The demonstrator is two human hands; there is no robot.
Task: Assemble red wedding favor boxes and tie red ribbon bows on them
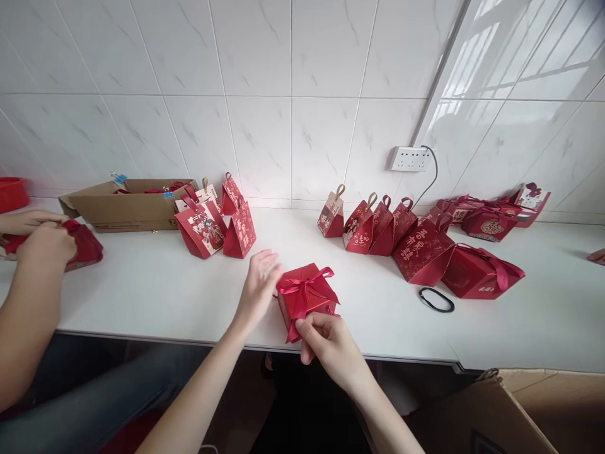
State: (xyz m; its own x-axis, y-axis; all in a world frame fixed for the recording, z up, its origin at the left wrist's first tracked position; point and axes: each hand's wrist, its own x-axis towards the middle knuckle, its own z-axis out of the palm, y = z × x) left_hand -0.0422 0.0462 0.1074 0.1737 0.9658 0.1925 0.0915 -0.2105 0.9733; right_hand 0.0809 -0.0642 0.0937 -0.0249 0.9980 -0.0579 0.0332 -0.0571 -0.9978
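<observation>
A red gift box (302, 299) tied with a red ribbon bow (306, 282) sits near the front edge of the white table (155, 290). My left hand (258, 285) rests against the box's left side with its fingers stretched out. At the box's lower front corner, my right hand (326, 340) is pinched on the loose end of the ribbon.
Several finished red gift boxes stand at the back left (215, 221) and back right (425, 243). An open cardboard carton (130, 203) sits at the far left. A black hair band (435, 299) lies to the right. Another person's hands (40, 236) handle a red box at the left edge.
</observation>
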